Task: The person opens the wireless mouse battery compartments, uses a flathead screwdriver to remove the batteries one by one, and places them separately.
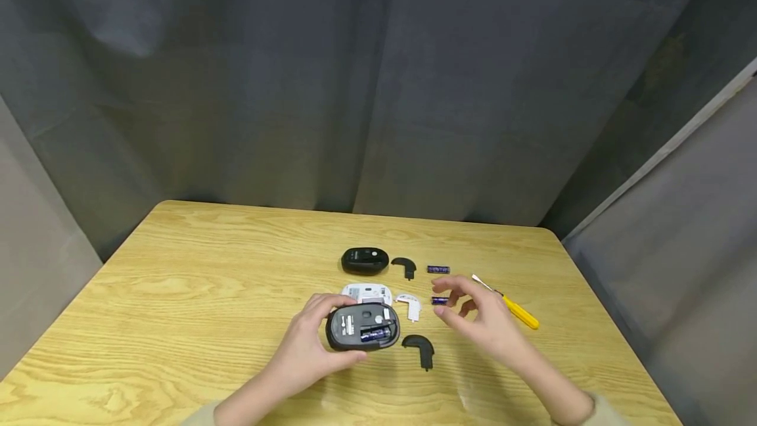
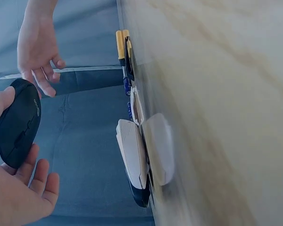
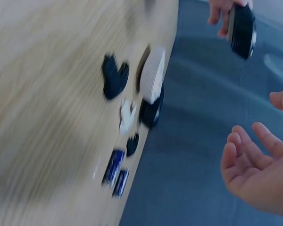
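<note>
My left hand (image 1: pixel 310 340) grips a black computer mouse (image 1: pixel 349 327) above the table, its underside facing up. One dark blue battery (image 1: pixel 375 334) lies in the mouse's uncovered compartment. To the right, my right hand (image 1: pixel 481 317) hovers with fingers loosely bent and nothing between them. In the head view its fingertips overlap a blue battery (image 1: pixel 439 300) on the table; the right wrist view shows the hand (image 3: pixel 259 165) raised off the tabletop. A black battery cover (image 1: pixel 422 349) lies between the two hands.
Behind the held mouse sits a white mouse (image 1: pixel 368 292), underside up, with a white cover (image 1: pixel 410 306) beside it. Farther back are another black mouse (image 1: pixel 365 260), a black cover (image 1: pixel 405 266) and a second battery (image 1: pixel 438 269). A yellow-handled screwdriver (image 1: pixel 520 313) lies at the right.
</note>
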A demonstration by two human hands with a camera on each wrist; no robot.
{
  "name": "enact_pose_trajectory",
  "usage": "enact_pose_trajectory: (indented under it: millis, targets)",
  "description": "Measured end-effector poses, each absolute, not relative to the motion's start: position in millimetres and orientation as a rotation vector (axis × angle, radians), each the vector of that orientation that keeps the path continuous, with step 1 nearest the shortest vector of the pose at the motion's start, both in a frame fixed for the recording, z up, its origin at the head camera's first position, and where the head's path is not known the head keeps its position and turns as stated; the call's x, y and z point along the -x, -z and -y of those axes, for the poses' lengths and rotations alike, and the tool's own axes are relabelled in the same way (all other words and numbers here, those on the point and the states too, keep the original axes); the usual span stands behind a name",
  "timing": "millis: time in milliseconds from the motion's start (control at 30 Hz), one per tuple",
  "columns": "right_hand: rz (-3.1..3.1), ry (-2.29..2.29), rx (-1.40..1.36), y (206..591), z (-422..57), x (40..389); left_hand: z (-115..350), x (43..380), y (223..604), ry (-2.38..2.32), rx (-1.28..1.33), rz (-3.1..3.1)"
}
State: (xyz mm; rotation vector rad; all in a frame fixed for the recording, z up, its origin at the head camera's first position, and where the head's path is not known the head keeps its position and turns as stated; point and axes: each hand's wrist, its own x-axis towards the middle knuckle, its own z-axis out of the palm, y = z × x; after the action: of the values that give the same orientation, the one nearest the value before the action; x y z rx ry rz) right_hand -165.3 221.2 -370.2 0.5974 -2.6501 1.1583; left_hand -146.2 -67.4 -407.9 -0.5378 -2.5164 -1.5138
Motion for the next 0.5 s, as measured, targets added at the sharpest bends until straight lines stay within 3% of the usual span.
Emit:
enact_pose_trajectory:
  millis: [500]
  targets:
    - [2.498, -0.548, -0.609, 387.7, -268.6, 182.3, 81.6, 149.9, 406.0, 1.449, 0.517, 2.480]
